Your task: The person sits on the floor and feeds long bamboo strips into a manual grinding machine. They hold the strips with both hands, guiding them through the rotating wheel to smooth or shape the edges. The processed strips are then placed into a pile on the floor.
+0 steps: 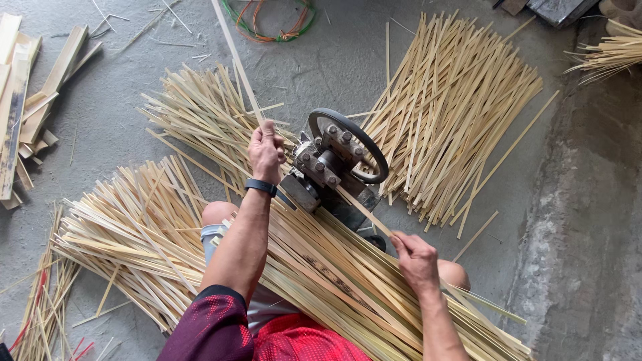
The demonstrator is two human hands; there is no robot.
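My left hand (pixel 266 151) grips a long thin bamboo strip (pixel 235 57) that runs up and away from a small metal splitting machine (pixel 332 167) with a dark round wheel. My right hand (pixel 416 259) pinches another bamboo strip (pixel 361 208) that slants down from the machine toward me. A thick bundle of bamboo strips (pixel 348 281) lies across my lap, under the right hand. My knees show on both sides of the bundle.
Piles of split bamboo strips lie on the concrete floor: one at the right (pixel 448 113), one behind the left hand (pixel 200 113), one at the left (pixel 134 234). Wider bamboo slats (pixel 27 100) sit far left. A coil of orange and green wire (pixel 267 20) lies at the top.
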